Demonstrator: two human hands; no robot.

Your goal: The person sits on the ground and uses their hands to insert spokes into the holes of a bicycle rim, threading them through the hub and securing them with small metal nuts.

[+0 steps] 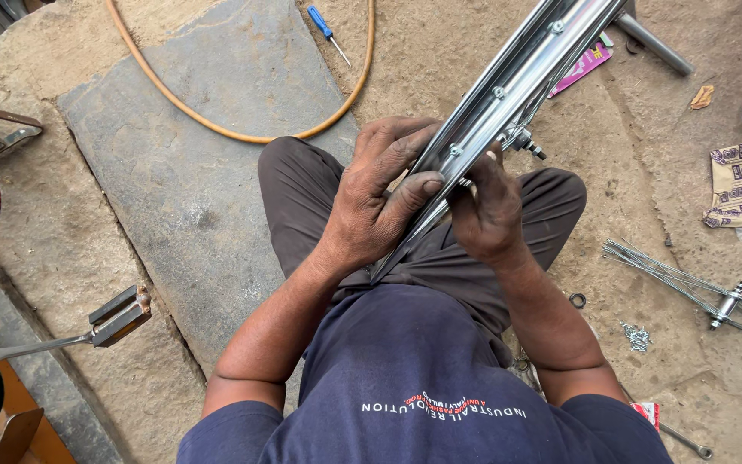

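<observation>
Left hand [371,202] grip wrapped round chrome wheel rim [508,86], thumb pressed along rim edge. Rim slanting from lap up toward top right, lying between both hands. Right hand [487,210] grip closed on rim's far side, fingers curled at spoke hole. Orange hose [216,129], blue screwdriver [328,30] on ground beyond left; spoke bundle [680,279] on ground, right.

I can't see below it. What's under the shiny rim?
The person's lap lies under the rim, with both hands gripping it. Its lower end is hidden.
</observation>
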